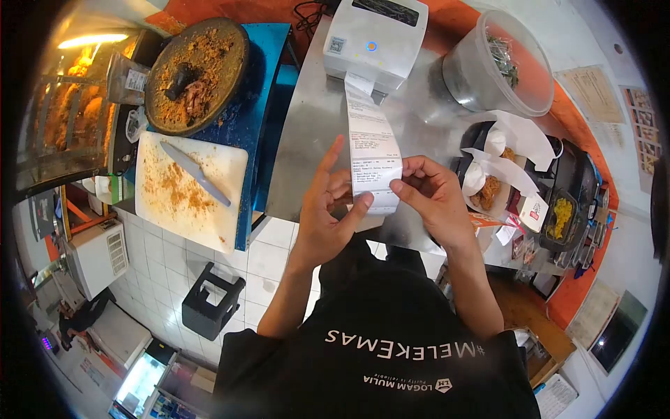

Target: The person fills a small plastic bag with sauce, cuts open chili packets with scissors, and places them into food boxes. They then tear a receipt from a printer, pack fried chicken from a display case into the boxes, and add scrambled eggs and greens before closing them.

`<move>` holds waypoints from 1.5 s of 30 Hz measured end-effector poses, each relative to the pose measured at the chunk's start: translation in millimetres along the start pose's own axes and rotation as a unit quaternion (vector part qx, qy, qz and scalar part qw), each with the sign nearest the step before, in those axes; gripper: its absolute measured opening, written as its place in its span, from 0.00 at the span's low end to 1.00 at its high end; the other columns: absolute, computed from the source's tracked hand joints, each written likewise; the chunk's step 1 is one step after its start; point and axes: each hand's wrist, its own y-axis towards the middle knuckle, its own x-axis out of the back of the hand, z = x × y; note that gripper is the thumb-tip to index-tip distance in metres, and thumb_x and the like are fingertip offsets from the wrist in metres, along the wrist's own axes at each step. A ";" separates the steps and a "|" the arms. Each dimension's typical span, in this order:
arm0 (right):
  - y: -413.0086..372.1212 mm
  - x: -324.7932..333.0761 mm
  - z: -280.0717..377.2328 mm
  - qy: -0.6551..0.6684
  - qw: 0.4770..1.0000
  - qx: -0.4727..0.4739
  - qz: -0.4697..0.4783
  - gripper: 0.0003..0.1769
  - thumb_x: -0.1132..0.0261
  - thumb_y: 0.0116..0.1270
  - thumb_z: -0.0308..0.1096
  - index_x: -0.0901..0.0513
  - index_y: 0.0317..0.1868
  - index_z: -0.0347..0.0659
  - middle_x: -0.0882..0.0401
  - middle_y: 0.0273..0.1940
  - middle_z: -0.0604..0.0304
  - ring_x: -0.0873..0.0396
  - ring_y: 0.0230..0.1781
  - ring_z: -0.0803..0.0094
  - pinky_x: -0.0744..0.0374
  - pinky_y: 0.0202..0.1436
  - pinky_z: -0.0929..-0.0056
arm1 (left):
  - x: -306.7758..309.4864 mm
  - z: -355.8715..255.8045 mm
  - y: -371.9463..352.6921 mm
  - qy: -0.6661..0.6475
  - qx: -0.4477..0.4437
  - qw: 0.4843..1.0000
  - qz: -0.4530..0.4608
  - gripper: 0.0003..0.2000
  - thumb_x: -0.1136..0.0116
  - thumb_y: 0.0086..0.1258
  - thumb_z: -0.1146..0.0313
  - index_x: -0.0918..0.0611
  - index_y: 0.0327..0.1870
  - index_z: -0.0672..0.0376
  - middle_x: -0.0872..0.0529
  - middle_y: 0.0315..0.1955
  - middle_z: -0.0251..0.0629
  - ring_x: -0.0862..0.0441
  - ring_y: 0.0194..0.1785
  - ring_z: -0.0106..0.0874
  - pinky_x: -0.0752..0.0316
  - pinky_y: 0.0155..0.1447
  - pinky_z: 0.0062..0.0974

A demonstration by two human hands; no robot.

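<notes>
A long printed paper strip (373, 146) hangs down from the slot of a white printer (377, 40) on the steel table. Near its lower end, my left hand (328, 202) pinches the strip's left edge between thumb and fingers, with the index finger stretched upward. On the other edge, my right hand (434, 199) grips the paper with its thumb in front and fingers behind. The strip's upper end is still at the printer. Small printed text covers it, too fine to read fully.
Left are a stone mortar (234, 66) with crumbs and a knife (195, 172) on a white cutting board (234, 167). Right are a clear plastic tub (537, 77), food boxes (534, 209) and a black tray with yellow food (560, 218). A black stool (213, 300) stands below.
</notes>
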 end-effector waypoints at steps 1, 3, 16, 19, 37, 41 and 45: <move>0.1 0.6 -0.7 -0.002 1.000 0.002 0.000 0.09 0.31 0.74 0.24 0.18 0.51 0.34 0.15 0.47 0.63 0.19 0.48 0.81 0.21 0.57 0.76 | 0.5 1.0 2.1 0.003 -0.006 1.000 -0.001 0.44 0.38 0.73 0.83 0.51 0.86 0.59 0.12 0.55 0.46 0.12 0.59 0.34 0.19 0.62 0.29; 0.5 2.0 -2.5 -0.005 1.000 0.005 -0.001 0.09 0.31 0.74 0.24 0.18 0.51 0.34 0.15 0.47 0.63 0.19 0.47 0.81 0.21 0.57 0.76 | 1.2 -0.6 5.2 0.009 -0.002 1.000 -0.010 0.43 0.38 0.72 0.83 0.49 0.85 0.60 0.12 0.53 0.45 0.12 0.58 0.33 0.19 0.61 0.28; 16.0 0.6 -8.1 -0.026 0.999 -0.022 -0.038 0.09 0.32 0.76 0.27 0.17 0.52 0.34 0.15 0.46 0.64 0.21 0.47 0.81 0.23 0.55 0.77 | 6.9 8.3 13.6 0.053 0.041 0.997 0.028 0.47 0.34 0.70 0.82 0.50 0.85 0.60 0.11 0.55 0.49 0.11 0.58 0.32 0.17 0.62 0.31; 17.7 3.4 -16.1 -0.029 0.999 -0.014 -0.034 0.09 0.31 0.76 0.27 0.17 0.52 0.33 0.14 0.45 0.63 0.19 0.44 0.82 0.21 0.53 0.78 | 5.9 13.1 21.0 0.013 0.028 0.999 0.006 0.45 0.37 0.71 0.84 0.50 0.86 0.59 0.11 0.53 0.44 0.12 0.58 0.32 0.19 0.62 0.27; 28.6 22.8 -49.1 -0.143 0.986 -0.087 0.026 0.07 0.30 0.75 0.29 0.17 0.48 0.35 0.15 0.42 0.66 0.21 0.43 0.81 0.22 0.51 0.76 | 25.1 50.5 57.7 -0.075 0.038 0.994 -0.069 0.38 0.36 0.73 0.83 0.40 0.82 0.61 0.14 0.56 0.44 0.12 0.52 0.26 0.17 0.57 0.22; 34.4 24.2 -51.9 -0.144 0.986 -0.081 0.031 0.09 0.30 0.74 0.31 0.16 0.48 0.35 0.15 0.41 0.64 0.19 0.42 0.79 0.21 0.50 0.74 | 27.1 51.7 58.6 -0.043 0.052 0.996 -0.065 0.37 0.37 0.73 0.82 0.38 0.82 0.60 0.14 0.57 0.44 0.12 0.53 0.25 0.17 0.56 0.21; 45.7 20.6 -46.9 -0.129 0.989 -0.071 0.005 0.09 0.31 0.75 0.32 0.17 0.49 0.34 0.16 0.40 0.64 0.19 0.41 0.79 0.21 0.50 0.74 | 29.7 56.5 59.0 -0.031 0.047 0.997 -0.057 0.36 0.37 0.74 0.82 0.37 0.81 0.60 0.14 0.57 0.43 0.12 0.52 0.25 0.17 0.56 0.21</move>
